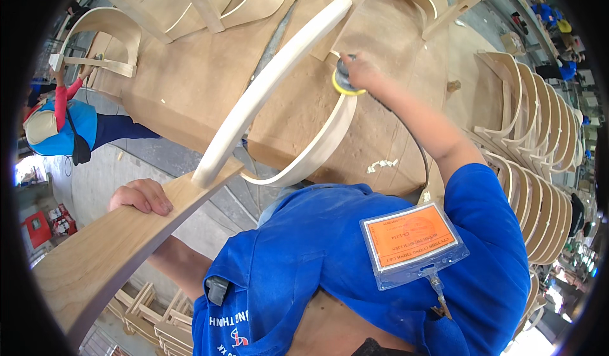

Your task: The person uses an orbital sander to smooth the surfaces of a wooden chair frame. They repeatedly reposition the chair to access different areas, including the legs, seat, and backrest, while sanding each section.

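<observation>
A pale wooden chair frame (279, 80) stretches from the lower left to the top middle, partly over a table. My left hand (141, 196) is closed around the edge of its wide curved board (95, 248), fingers on top and the thumb hidden beneath. Farther off, my right hand (364, 72) grips a round power sander (346, 80) with a yellow pad rim. That pad sits against the upper end of a thin bent wooden band (320, 143) of the same frame. A dark cord or hose (412, 137) runs from the sander along my right forearm.
The table (387, 128) has a brown covering, with white scraps (382, 165) near its front. More chair frames (231, 1) stand at the back. Stacked curved frames (533, 109) line the right side. At the left, a co-worker in blue (70, 124) handles another curved frame (104, 39).
</observation>
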`<state>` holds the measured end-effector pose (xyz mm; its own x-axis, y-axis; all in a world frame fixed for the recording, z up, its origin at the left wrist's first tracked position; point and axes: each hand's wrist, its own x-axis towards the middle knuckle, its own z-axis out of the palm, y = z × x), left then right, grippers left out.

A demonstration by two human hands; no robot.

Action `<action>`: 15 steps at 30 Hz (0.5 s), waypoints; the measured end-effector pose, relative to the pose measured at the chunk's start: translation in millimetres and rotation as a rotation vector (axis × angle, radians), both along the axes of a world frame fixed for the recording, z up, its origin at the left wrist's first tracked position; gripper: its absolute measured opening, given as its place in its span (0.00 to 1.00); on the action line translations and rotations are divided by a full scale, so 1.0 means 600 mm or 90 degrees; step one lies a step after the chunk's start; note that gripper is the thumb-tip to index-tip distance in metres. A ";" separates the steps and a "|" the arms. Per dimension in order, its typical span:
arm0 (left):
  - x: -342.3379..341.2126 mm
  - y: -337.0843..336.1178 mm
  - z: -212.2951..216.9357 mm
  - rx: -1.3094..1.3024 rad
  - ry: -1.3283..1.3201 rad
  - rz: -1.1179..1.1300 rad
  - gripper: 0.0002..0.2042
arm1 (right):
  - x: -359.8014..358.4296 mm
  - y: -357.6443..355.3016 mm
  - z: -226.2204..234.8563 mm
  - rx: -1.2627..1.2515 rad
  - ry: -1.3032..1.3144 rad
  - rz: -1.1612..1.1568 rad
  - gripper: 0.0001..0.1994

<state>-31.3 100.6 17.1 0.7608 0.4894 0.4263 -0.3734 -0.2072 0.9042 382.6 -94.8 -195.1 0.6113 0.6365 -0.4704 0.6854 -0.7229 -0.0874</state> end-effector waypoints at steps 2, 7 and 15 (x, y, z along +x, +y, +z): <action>-0.001 -0.003 -0.002 0.009 -0.002 0.024 0.22 | 0.030 0.006 -0.002 0.008 -0.023 -0.048 0.33; -0.001 0.001 -0.007 0.005 -0.021 0.014 0.22 | 0.042 0.003 0.008 0.009 -0.046 -0.060 0.34; -0.005 0.007 -0.010 -0.004 -0.032 -0.013 0.18 | -0.071 -0.085 0.052 -0.036 0.146 0.114 0.40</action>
